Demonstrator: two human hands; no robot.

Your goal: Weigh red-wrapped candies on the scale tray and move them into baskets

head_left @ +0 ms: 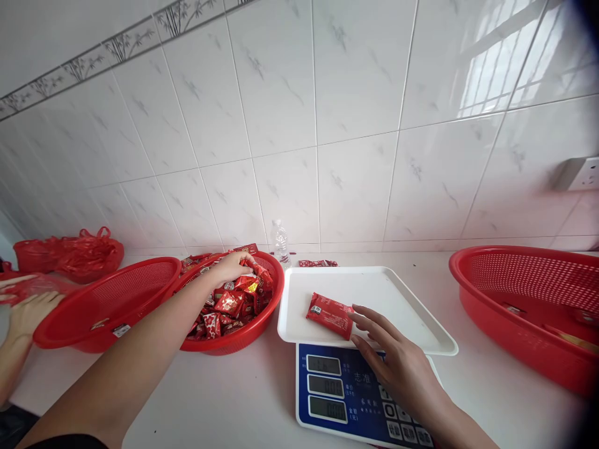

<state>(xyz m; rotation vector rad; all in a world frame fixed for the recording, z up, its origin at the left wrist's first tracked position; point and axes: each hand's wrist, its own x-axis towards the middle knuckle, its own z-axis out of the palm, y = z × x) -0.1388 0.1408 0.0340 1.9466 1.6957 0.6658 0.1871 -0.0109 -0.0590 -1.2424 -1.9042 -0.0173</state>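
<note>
My left hand (230, 267) reaches into a red plastic basket (279, 293) heaped with small red-wrapped sweets (230, 304). Its fingers are bent closed around a red wrapper at the far side of the pile; the fingertips are partly hidden. On the white weighing tray (397, 293) lies a flat red packet (330, 315) with a small white label. My right hand (395, 349) is beside it with fingers apart, the fingertips at the packet's right end. Beneath that hand is the scale's blue panel (362, 399) with three displays and several keys, some covered by the hand.
Another red basket (140, 280) stands to the left, with a co-worker's hands (30, 312) beyond it. Red plastic bags (88, 255) are piled at the far left. A clear bottle (279, 242) stands by the tiled wall. A large red basket (486, 305) is at right.
</note>
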